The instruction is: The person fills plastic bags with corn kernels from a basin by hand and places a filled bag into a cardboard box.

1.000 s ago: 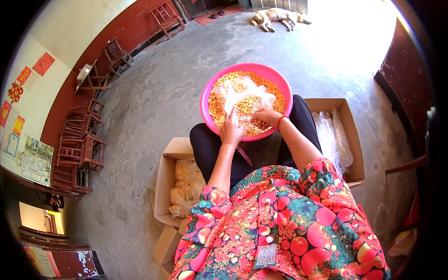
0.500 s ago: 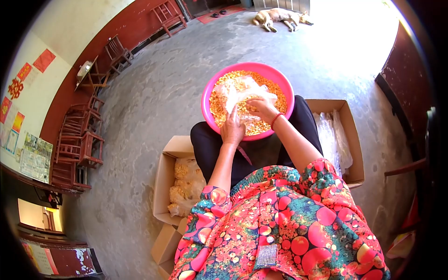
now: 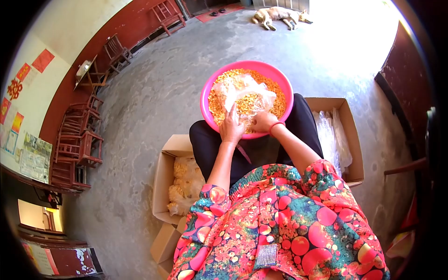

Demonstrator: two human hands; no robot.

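A pink basin (image 3: pixel 289 102) full of loose orange-yellow corn kernels (image 3: pixel 274 88) rests on my lap, between my knees. Lying on the kernels is a clear plastic bag (image 3: pixel 230 92) with its mouth spread and kernels showing inside. My left hand (image 3: pixel 231 126) grips the bag's near left edge, fingers pointing away from me. Close beside it, my right hand (image 3: pixel 264 122) is closed at the bag's near right edge, above the basin's near rim. Its fingertips are partly hidden, and a red bracelet circles that wrist.
On the left a cardboard box (image 3: pixel 160 186) holds filled bags of kernels (image 3: pixel 184 184). A second cardboard box (image 3: pixel 353 140), at right, contains clear plastic bags (image 3: pixel 329 137). Wooden chairs (image 3: pixel 77 135) line the left wall. A dog (image 3: pixel 280 16) lies on the far floor.
My right hand has moved nearer to me, from over the middle of the bag to its near edge, and its fingers have curled. The bag's mouth looks wider. My left hand stays nearly still.
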